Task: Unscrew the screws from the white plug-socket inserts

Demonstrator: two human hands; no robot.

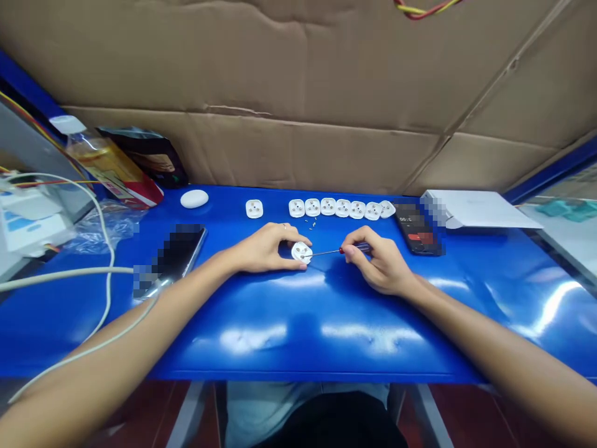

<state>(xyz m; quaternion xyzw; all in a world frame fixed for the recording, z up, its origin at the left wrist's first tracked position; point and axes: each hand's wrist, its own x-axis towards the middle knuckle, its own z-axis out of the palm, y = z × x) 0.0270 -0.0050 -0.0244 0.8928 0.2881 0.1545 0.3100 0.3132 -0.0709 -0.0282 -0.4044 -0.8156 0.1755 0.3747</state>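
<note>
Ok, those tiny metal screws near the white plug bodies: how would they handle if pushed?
The tiny metal screws would probably roll if nudged: they lie loose on the glossy blue tabletop. They likely weigh little and look hard to pinch, being far smaller than the round white plastic plug bodies.

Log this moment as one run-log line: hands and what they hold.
left hand: white round electrical fitting | right hand: red-handled screwdriver, tip at fitting | nearby: small screws
</note>
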